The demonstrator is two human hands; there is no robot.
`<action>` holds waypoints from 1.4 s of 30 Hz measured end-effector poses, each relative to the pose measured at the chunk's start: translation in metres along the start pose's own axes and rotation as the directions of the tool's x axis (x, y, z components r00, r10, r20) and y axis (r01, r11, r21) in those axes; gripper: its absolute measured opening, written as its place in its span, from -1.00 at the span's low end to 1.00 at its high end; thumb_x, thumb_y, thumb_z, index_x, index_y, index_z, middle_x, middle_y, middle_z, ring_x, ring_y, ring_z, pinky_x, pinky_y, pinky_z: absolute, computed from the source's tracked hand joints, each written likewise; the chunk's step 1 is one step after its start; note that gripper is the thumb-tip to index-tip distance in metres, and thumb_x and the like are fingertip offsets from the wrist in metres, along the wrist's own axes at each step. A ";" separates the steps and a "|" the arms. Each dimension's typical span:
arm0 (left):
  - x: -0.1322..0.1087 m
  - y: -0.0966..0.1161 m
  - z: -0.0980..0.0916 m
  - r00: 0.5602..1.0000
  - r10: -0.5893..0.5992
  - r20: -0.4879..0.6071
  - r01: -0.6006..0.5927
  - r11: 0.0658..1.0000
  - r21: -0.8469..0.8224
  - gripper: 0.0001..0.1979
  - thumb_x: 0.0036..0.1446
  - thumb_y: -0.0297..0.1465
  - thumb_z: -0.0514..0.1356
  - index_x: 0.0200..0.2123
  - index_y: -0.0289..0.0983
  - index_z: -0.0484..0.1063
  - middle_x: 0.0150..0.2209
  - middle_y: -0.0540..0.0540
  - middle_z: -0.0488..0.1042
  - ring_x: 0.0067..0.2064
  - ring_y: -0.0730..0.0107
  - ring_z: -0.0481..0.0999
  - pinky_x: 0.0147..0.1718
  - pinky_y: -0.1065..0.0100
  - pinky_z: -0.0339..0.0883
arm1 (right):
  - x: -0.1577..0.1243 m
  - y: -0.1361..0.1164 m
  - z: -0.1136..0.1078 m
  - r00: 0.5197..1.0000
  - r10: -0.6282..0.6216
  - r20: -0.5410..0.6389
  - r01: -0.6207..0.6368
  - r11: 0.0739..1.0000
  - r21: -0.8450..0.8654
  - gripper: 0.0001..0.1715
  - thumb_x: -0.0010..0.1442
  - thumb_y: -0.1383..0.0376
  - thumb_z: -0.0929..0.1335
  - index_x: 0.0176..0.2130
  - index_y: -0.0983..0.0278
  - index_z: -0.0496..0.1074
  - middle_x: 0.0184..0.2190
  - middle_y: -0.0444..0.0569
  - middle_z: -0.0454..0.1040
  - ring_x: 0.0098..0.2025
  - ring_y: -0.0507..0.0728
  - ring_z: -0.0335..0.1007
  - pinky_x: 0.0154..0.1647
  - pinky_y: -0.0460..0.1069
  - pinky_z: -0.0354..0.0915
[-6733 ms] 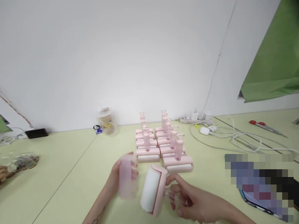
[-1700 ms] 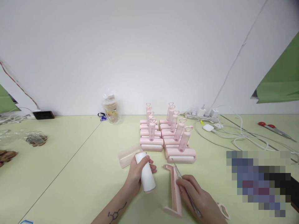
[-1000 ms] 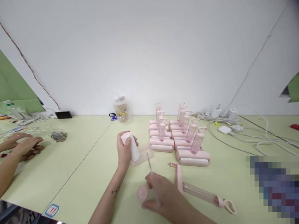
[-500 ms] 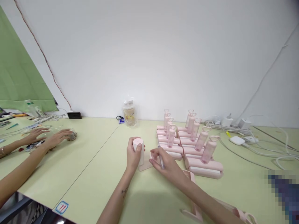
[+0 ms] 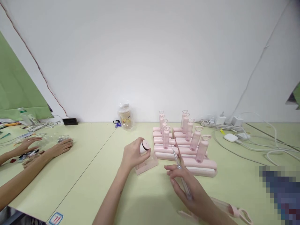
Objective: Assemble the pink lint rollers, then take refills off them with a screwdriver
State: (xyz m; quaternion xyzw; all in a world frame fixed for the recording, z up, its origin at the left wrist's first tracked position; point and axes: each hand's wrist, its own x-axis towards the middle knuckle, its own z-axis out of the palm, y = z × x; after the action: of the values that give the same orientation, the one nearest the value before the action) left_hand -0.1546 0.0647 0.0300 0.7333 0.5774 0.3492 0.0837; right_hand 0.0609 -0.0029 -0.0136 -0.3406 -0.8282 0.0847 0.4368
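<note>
My left hand point(image 5: 133, 154) is wrapped around a white cylinder with a pink end cap point(image 5: 144, 146), now tilted so the cap points right. Just beneath it on the table lies a pale pink open case point(image 5: 147, 165). My right hand point(image 5: 191, 189) holds a slim silver screwdriver point(image 5: 184, 181) across the palm, its thin shaft pointing away to the upper left. The fingers of that hand are partly extended, apart from the cylinder. Beside the right wrist lies a pink clear bottle with a heart-shaped loop point(image 5: 234, 211), partly hidden by the forearm.
Two rows of pink cylindrical cases point(image 5: 199, 164) with upright pink bottles point(image 5: 202, 151) stand to the right. Behind them are chargers and white cables point(image 5: 231, 137). A bagged drink cup point(image 5: 126, 117) stands near the wall. At left, another person's hands point(image 5: 58, 148) work among small parts.
The cylinder has tipped over in my left hand, and more of the case shows below it. My right hand has drawn back to the lower right with the screwdriver.
</note>
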 end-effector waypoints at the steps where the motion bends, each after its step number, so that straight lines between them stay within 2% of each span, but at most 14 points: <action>1: 0.003 0.001 -0.005 0.997 0.017 0.070 -0.021 0.998 0.063 -0.79 -0.07 -0.25 0.12 -0.31 -0.16 0.27 -0.38 -0.04 0.46 -0.30 0.17 0.47 -0.33 0.30 0.20 | -0.006 0.000 -0.003 1.000 -0.013 -0.009 0.013 1.000 -0.001 -0.77 0.16 0.46 0.19 -0.20 0.16 0.19 -0.16 0.04 0.46 -0.03 0.13 0.37 -0.09 0.05 0.32; 5: 0.013 0.002 -0.018 0.943 -0.003 0.334 -0.083 0.966 0.243 -0.83 -0.27 -0.31 0.20 -0.53 -0.17 0.27 -0.61 0.00 0.40 -0.48 0.13 0.46 -0.44 0.31 0.17 | -0.017 0.000 -0.011 0.998 -0.035 -0.049 0.035 0.999 0.014 -0.73 0.14 0.49 0.19 -0.19 0.16 0.19 -0.22 0.02 0.48 -0.04 0.12 0.38 -0.06 0.05 0.31; 8: 0.017 0.004 -0.021 0.903 -0.053 0.426 -0.096 0.943 0.320 -0.73 -0.36 -0.25 0.26 -0.54 -0.18 0.27 -0.65 0.00 0.38 -0.50 0.08 0.45 -0.47 0.30 0.17 | -0.016 -0.001 -0.013 0.998 -0.023 -0.063 0.025 0.999 0.037 -0.73 0.14 0.49 0.19 -0.19 0.16 0.20 -0.24 0.02 0.47 -0.03 0.13 0.38 -0.11 0.02 0.34; 14: 0.017 0.013 -0.010 0.894 -0.036 0.447 -0.108 0.950 0.293 -0.59 -0.08 -0.26 0.10 -0.10 -0.19 0.21 -0.44 -0.05 0.47 -0.44 0.16 0.46 -0.53 0.37 0.14 | -0.015 -0.002 -0.019 0.995 -0.059 -0.078 0.064 0.996 0.059 -0.69 0.12 0.52 0.18 -0.18 0.17 0.20 -0.23 0.02 0.47 -0.05 0.12 0.39 -0.08 0.04 0.32; 17: 0.012 0.016 0.005 0.888 0.015 0.460 -0.145 0.958 0.249 -0.65 0.04 -0.27 0.03 -0.08 -0.23 0.23 -0.36 -0.13 0.48 -0.30 0.09 0.47 -0.45 0.34 0.18 | -0.015 -0.003 -0.027 0.992 -0.084 -0.089 0.088 0.995 0.037 -0.66 0.10 0.54 0.18 -0.17 0.17 0.20 -0.23 0.02 0.47 -0.06 0.12 0.39 -0.07 0.06 0.31; 21: 0.002 0.014 0.017 0.885 0.065 0.461 -0.173 0.965 0.195 -0.64 0.12 -0.26 -0.02 0.00 -0.19 0.21 -0.10 -0.19 0.43 -0.14 0.08 0.43 -0.27 0.28 0.22 | -0.017 -0.002 -0.041 0.985 -0.094 -0.147 0.100 0.994 0.039 -0.63 0.10 0.56 0.19 -0.16 0.17 0.19 -0.22 0.05 0.48 -0.05 0.15 0.39 -0.07 0.11 0.31; 25: -0.010 0.003 0.018 0.895 0.027 0.445 -0.096 0.986 0.134 -0.42 0.11 -0.16 0.01 0.17 -0.21 0.00 0.00 -0.23 0.38 -0.03 0.03 0.39 -0.19 0.24 0.22 | -0.032 0.004 -0.062 0.980 -0.004 -0.199 0.010 1.000 0.026 -0.66 0.13 0.53 0.20 -0.15 0.15 0.20 -0.19 0.06 0.48 -0.02 0.18 0.38 -0.11 0.10 0.34; 28: -0.016 -0.011 0.017 0.901 0.007 0.433 -0.054 0.994 0.096 -0.34 -0.01 -0.12 0.13 0.14 -0.21 0.08 0.00 -0.22 0.38 0.00 -0.03 0.36 -0.15 0.18 0.22 | -0.054 0.011 -0.083 0.970 0.052 -0.237 -0.060 0.998 -0.027 -0.68 0.13 0.49 0.24 -0.15 0.13 0.21 -0.22 0.03 0.50 -0.09 0.17 0.44 -0.18 0.05 0.37; 31: -0.017 -0.025 0.014 0.901 -0.042 0.431 0.008 0.997 0.081 -0.43 0.04 -0.12 0.08 0.11 -0.16 0.13 -0.03 -0.19 0.42 -0.04 -0.01 0.40 -0.14 0.14 0.24 | -0.080 0.022 -0.103 0.974 0.128 -0.188 -0.154 0.979 -0.131 -0.80 0.16 0.40 0.26 -0.20 0.12 0.24 -0.24 0.01 0.51 -0.20 0.15 0.49 -0.24 0.00 0.40; 33: -0.017 -0.027 0.013 0.924 -0.035 0.380 0.000 0.996 0.090 -0.32 -0.02 -0.09 0.13 0.14 -0.22 0.07 0.06 -0.26 0.32 0.07 -0.08 0.30 -0.05 0.07 0.19 | -0.098 0.031 -0.111 0.968 0.231 -0.101 -0.249 0.941 -0.229 -0.90 0.17 0.31 0.29 -0.26 0.13 0.25 -0.22 0.01 0.51 -0.19 0.15 0.49 -0.23 0.01 0.40; 35: -0.020 -0.019 0.013 0.956 0.057 0.288 -0.082 0.994 0.075 -0.23 -0.06 -0.10 0.17 0.17 -0.29 0.00 0.17 -0.32 0.15 0.18 -0.10 0.12 0.06 0.02 0.06 | -0.112 0.039 -0.112 0.940 0.342 -0.019 -0.330 0.888 -0.319 -0.85 0.13 0.22 0.33 -0.27 0.14 0.26 -0.14 0.03 0.49 -0.13 0.19 0.46 -0.21 0.03 0.41; 37: -0.028 0.002 0.018 0.952 0.171 0.256 -0.174 0.985 -0.010 -0.32 0.02 -0.14 0.13 0.16 -0.26 0.01 0.18 -0.28 0.12 0.20 0.00 0.09 0.11 0.06 0.01 | -0.122 0.045 -0.108 0.909 0.414 0.048 -0.371 0.856 -0.359 -0.79 0.10 0.17 0.36 -0.27 0.15 0.26 -0.10 0.06 0.47 -0.09 0.22 0.43 -0.21 0.05 0.41; 39: -0.039 0.030 0.029 0.898 0.237 0.371 -0.190 0.969 -0.161 -0.52 0.10 -0.15 0.08 0.07 -0.18 0.15 0.10 -0.19 0.25 0.11 0.11 0.23 0.05 0.15 0.11 | -0.126 0.047 -0.102 0.890 0.445 0.101 -0.388 0.853 -0.349 -0.84 0.14 0.18 0.32 -0.29 0.17 0.25 -0.14 0.06 0.47 -0.13 0.21 0.43 -0.24 0.04 0.41; 42: -0.057 0.065 0.055 0.831 0.205 0.518 -0.075 0.963 -0.259 -0.51 -0.02 -0.07 0.16 -0.07 -0.23 0.29 -0.09 -0.20 0.37 -0.05 0.04 0.34 -0.09 0.13 0.23 | -0.123 0.042 -0.091 0.865 0.479 0.149 -0.426 0.858 -0.287 -0.91 0.23 0.21 0.23 -0.31 0.17 0.22 -0.31 -0.01 0.47 -0.29 0.13 0.44 -0.33 -0.03 0.40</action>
State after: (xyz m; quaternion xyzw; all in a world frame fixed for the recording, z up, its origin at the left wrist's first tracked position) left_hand -0.0750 0.0074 -0.0001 0.8277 0.4307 0.1977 0.3004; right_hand 0.2003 -0.0644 -0.0588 -0.5665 -0.7706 0.1192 0.2666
